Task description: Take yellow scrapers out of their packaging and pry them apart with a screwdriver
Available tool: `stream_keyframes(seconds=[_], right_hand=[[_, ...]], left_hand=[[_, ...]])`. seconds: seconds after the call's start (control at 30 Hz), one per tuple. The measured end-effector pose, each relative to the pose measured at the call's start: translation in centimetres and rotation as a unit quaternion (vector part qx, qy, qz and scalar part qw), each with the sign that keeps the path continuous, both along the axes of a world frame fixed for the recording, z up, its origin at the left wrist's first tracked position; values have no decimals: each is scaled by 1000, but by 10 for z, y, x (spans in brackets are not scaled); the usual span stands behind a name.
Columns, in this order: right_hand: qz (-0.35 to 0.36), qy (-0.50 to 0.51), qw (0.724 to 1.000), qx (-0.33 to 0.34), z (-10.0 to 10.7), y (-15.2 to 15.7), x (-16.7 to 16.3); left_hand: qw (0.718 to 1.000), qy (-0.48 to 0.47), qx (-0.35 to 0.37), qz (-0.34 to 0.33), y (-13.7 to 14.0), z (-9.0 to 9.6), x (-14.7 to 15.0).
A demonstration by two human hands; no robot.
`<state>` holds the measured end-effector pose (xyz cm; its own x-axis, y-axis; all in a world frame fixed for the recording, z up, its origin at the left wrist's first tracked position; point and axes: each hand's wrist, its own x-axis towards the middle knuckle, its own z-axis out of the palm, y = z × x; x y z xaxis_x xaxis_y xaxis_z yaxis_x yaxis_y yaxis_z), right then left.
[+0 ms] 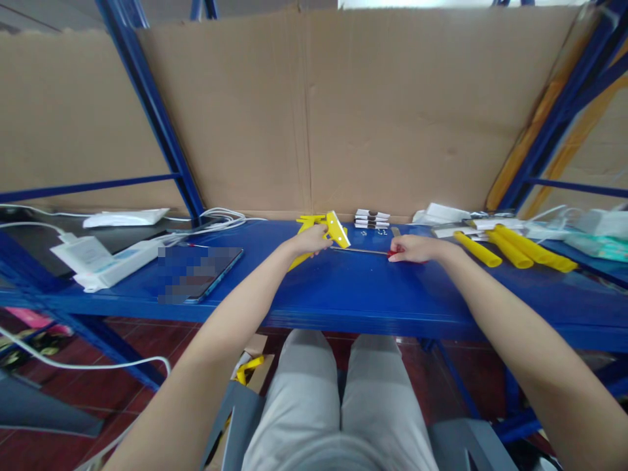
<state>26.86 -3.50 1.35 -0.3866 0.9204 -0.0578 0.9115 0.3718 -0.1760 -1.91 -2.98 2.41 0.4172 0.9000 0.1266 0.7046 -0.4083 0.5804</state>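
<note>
My left hand is closed around a yellow scraper with a wide, flat head that has small holes in it. More yellow plastic shows just behind that hand; I cannot tell whether it is a separate piece. My right hand grips the red handle of a screwdriver. Its thin metal shaft points left, with the tip close to the scraper's head; whether they touch is unclear. Between the hands, small screws lie on the blue table, in front of white bundles with dark bands.
Yellow tubes lie at the right near white packets. To the left are a flat-screened device, partly blurred, a white power strip and coiled cables. Cardboard stands behind. Below is a box with yellow parts.
</note>
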Motion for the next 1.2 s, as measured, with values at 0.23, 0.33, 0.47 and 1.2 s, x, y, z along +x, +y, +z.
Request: stream_keyframes(seconds=[0.23,0.33,0.47,1.2], right_hand=[[-19,23,999,28,-2,5,4],[-29,62,998,9,-3,6,7],[-17,126,992,-9,-3,5,8],[3,158,985,63,1,4,5]], left_hand=[[996,77,15,52,-5,-2,1],[998,58,5,36,-6,-3,2],[997,50,46,22,-1,-6,2],[993,-105,-33,32,2,-1,2]])
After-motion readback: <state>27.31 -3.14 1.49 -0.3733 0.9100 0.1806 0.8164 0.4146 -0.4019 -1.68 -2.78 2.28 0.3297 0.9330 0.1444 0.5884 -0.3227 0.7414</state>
